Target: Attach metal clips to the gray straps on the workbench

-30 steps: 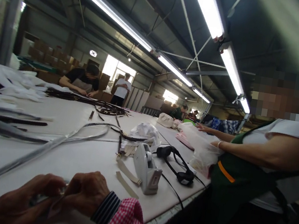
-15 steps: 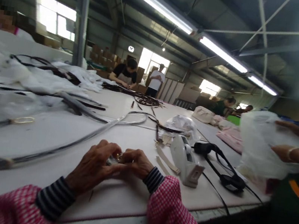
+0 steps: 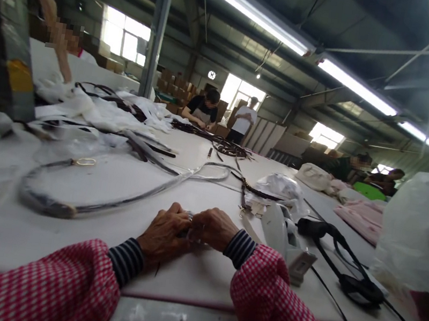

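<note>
I take all positions from the dispenser (image 3: 297, 268) on the table (image 3: 72, 260) and list items left to right.

1. Strap (image 3: 45, 201): film-wrapped, well to the left of the dispenser, curving over the table. A metal loop (image 3: 86, 162) shows at one end.

2. Left hand (image 3: 166, 231): left of the dispenser, above the near part of the table. I read its fingers as bent inward and closed on the piece.

3. Piece (image 3: 190, 215): small and shiny, left of the dispenser, between the two hands. The fingers cover most of it, so I cannot identify it.

4. Right hand (image 3: 214, 228): between the piece and the dispenser. Its fingers are pressed together, pinching the piece from the other side; I cannot tell which fingertip bears on which part.

5. Black band (image 3: 344, 268): to the right of the dispenser, lying on the table.

6. Bag (image 3: 421, 231): white, farther right of the dispenser than the black band.

Present step, in my judgement: fine two-handed handling of the piece. The next move calls for a steady left grip and small, controlled right-hand finger motion.
</note>
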Demonstrator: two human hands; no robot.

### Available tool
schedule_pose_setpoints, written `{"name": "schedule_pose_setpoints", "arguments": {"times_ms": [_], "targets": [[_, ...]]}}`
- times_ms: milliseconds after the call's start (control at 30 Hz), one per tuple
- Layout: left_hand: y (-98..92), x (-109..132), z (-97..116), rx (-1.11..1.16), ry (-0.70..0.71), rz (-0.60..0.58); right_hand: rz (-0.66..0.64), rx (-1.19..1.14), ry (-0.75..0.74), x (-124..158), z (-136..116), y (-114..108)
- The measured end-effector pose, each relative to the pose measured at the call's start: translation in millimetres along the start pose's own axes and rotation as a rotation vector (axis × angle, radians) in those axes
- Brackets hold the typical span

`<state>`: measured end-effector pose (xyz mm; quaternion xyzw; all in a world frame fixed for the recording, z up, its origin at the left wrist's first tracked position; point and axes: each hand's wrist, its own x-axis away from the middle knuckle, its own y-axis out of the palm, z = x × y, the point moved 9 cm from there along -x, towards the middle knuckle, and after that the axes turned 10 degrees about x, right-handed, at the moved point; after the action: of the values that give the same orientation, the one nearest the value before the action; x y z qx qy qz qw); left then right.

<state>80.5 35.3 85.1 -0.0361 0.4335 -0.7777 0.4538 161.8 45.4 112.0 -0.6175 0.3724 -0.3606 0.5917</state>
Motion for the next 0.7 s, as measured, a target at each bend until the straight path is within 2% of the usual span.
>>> {"name": "schedule_pose_setpoints", "arguments": {"times_ms": [100, 200, 400, 700], "targets": [[-0.2, 0.1, 0.8, -0.024, 0.014, 0.004, -0.029, 0.082, -0.006, -0.5, -11.1, -10.3], [-0.6, -0.2, 1.6, -0.074, 0.005, 0.002, -0.058, 0.148, -0.026, 0.7, -17.5, -10.4], [0.6, -2.6, -2.7, -0.196, -0.031, 0.004, 0.041, 0.272, -0.008, 12.1, -26.8, -3.3], [0.6, 0.1, 0.0, -0.191, -0.023, 0.036, 0.049, 0.139, -0.005, 12.5, -12.1, 0.8]]}}
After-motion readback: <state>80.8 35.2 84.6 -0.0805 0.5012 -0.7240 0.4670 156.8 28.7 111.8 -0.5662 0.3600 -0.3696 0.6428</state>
